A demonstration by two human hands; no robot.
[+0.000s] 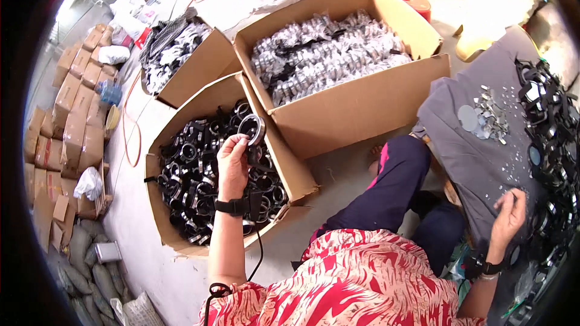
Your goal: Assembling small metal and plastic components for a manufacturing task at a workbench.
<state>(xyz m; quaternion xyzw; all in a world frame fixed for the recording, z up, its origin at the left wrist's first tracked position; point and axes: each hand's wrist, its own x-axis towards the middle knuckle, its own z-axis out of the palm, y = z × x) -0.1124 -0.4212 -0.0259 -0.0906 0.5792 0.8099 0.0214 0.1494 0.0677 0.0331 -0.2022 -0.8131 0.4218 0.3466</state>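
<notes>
My left hand [232,166] pinches a black ring-shaped part with a silver rim [261,133], raised over an open cardboard box [289,160]. Many similar black ring parts [190,190] fill that box in a loose heap. On the right, my right hand [509,220] hovers by a dark grey cloth [450,124], fingers curled together around a small dark thing too little to name. Small shiny flat pieces [492,122] and a round grey disc [467,118] lie on the cloth. Black parts [548,118] are heaped along its right side.
Ahead stands a larger carton [362,118] of parts in clear plastic wrap. Another carton [196,69] with black and white items is at its left. Stacked brown boxes [75,124] and grey sacks [81,259] line the far left. An orange hose [128,133] runs along the floor.
</notes>
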